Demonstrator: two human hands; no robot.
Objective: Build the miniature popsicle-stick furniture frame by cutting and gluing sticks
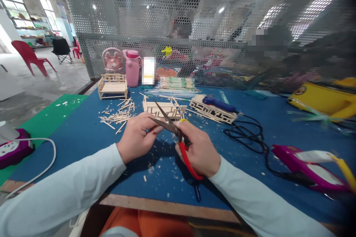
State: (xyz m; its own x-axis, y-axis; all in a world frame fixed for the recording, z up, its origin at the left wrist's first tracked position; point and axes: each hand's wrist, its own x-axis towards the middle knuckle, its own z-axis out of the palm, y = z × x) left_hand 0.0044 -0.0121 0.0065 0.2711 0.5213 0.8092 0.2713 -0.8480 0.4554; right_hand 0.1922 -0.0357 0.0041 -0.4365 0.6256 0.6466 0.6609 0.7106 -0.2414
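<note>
My right hand (198,150) grips red-handled scissors (178,137) with the blades spread open and pointing up and to the left. My left hand (137,135) is closed in a pinch right at the blades, holding something too small to make out. Both hands hover over the blue mat (83,133), which is littered with wood chips. Just behind them stands a small stick-built frame (164,109). A pile of cut wooden sticks (119,114) lies to the left of it.
A finished stick bench (112,86) stands at the back left, near pink bottles (132,67). A blue glue gun (218,103) rests on another stick panel (214,113), its black cord (250,135) trailing right. A mesh screen (194,26) closes off the back. A purple device (308,168) lies right, a power strip (12,148) left.
</note>
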